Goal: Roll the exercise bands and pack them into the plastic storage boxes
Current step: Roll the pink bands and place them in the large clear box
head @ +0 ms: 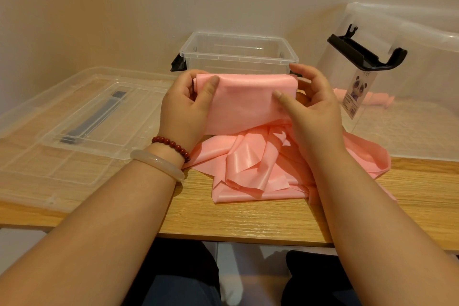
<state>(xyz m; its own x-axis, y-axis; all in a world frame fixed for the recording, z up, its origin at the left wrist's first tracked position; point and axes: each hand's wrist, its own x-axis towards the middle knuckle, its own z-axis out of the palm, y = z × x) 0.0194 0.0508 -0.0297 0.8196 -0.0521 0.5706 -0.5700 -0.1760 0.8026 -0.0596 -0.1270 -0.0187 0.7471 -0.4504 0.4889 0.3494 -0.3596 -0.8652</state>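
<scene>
Cream wall at the back, and a light wooden worktop (223,221) in front of you with everything laid out on it. You've got the glossy pink exercise band (243,102) lifted off the wood, right in front of the small clear plastic storage box (223,56) with the black latches, which stands open at the back by the wall. Your left hand (183,109) has a closed grip on the band's left end, thumb flat on the front face and fingers curled round behind where the band looks folded or rolled over. Your right hand (313,107) does the same on the right end, thumb pressed on the front and fingers tucked behind. Only the top stretch is held taut between your hands; the rest hangs down and lies in a loose crumpled heap on the worktop, under and around your right wrist. Off to the left lies a clear plastic lid (62,161) with a dark handle (94,119), flat on the wood. On the right sits a big clear plastic box (422,69) with a black latch (367,54) sticking up and a panda label (357,92), and a rolled pink band (372,98) shows through its wall. A red bead bracelet (171,145) and a pale bangle (156,164) sit on your left wrist.
</scene>
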